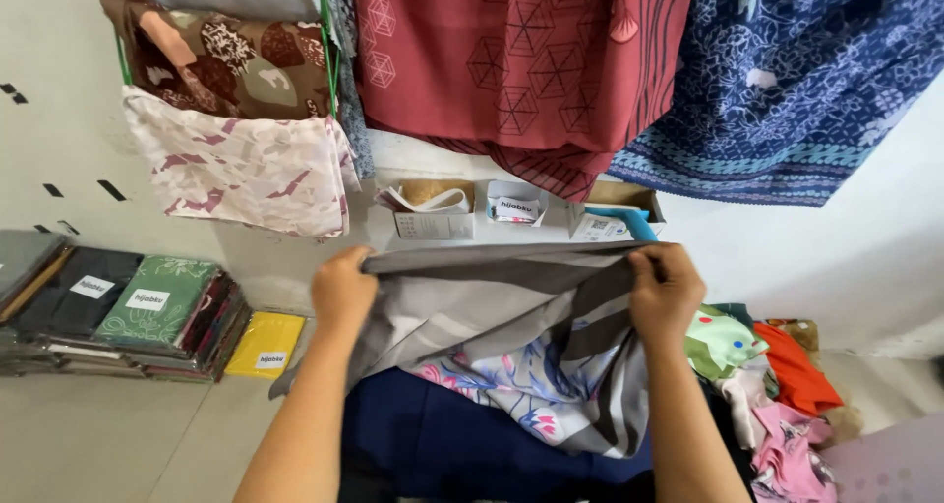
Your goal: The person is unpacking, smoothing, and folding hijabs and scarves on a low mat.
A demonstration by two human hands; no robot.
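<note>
A grey scarf (492, 301) with darker grey stripes and a pink and blue flower print near its bottom hangs stretched between both hands. My left hand (342, 290) pinches its upper left corner. My right hand (666, 289) pinches the upper right corner. The top edge runs almost level between them, and the cloth sags in folds below. Under it lies dark navy fabric (442, 439).
Patterned scarves hang on the wall: a brown one (226, 60), a pink and white one (246, 169), a dark red one (521, 60) and a blue one (787, 80). Small boxes (433, 213) stand behind. Packaged scarves (147, 311) are stacked at left, loose coloured cloths (777, 385) at right.
</note>
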